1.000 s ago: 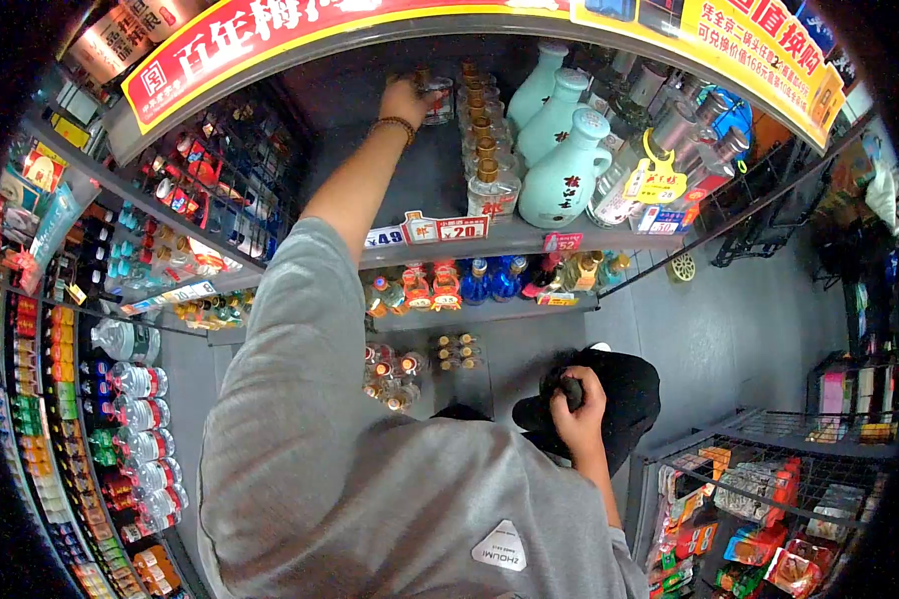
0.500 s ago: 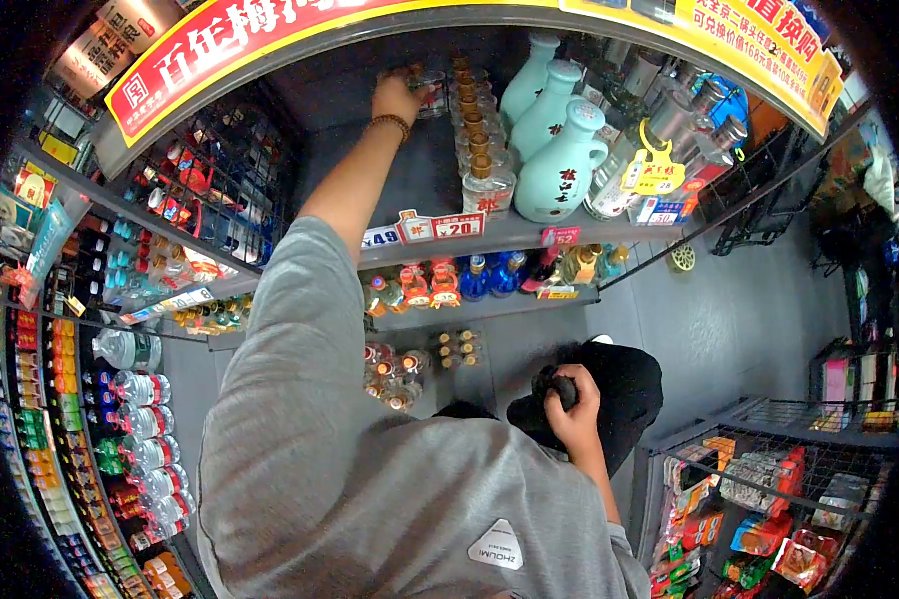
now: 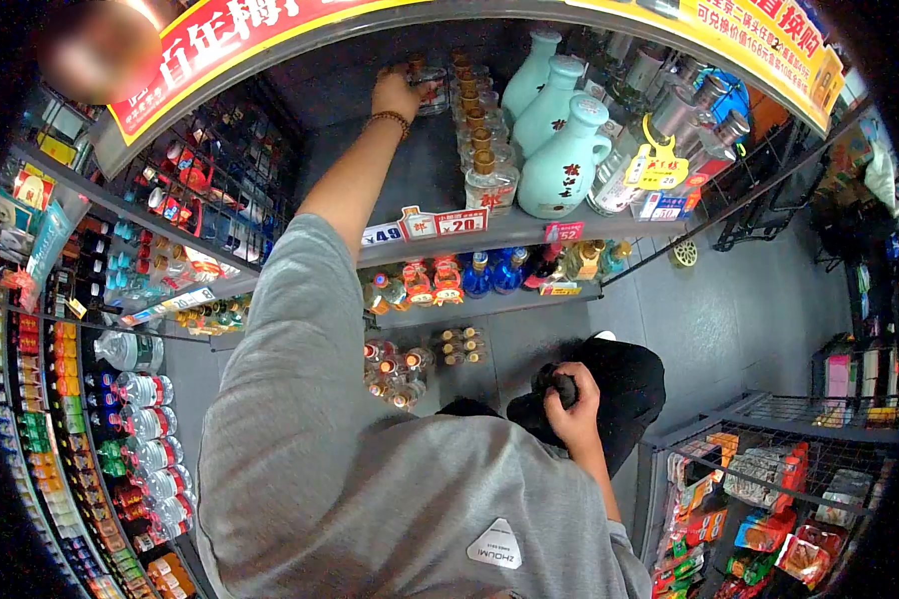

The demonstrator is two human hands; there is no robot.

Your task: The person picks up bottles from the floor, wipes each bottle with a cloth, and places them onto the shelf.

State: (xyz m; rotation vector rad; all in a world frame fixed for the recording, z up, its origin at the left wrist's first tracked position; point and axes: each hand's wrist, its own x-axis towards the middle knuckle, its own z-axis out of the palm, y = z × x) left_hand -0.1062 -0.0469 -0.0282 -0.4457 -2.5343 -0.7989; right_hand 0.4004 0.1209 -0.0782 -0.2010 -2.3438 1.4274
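My left hand [image 3: 398, 93] reaches to the back of the shelf, its fingers closed around the neck of a small clear glass bottle [image 3: 432, 92] with a brown cap. That bottle stands left of a row of similar small bottles [image 3: 491, 188] with brown caps. Near my bent knee, my right hand [image 3: 576, 407] is closed on a dark, rounded object [image 3: 552, 383]; its kind cannot be made out. Large pale-green ceramic bottles [image 3: 559, 170] stand to the right of the row of small ones.
Price tags [image 3: 438, 223] line the shelf edge. Lower down are colourful small bottles [image 3: 477, 275]. On the floor stand capped bottles [image 3: 397, 371] and a smaller group [image 3: 461, 345]. Water bottles [image 3: 148, 423] are stacked at left. A wire rack [image 3: 769, 449] of packaged goods stands at right.
The small bottle at my left hand now shows more upright and clearly, with its label facing forward. The view has shifted slightly; my right hand stays in place.
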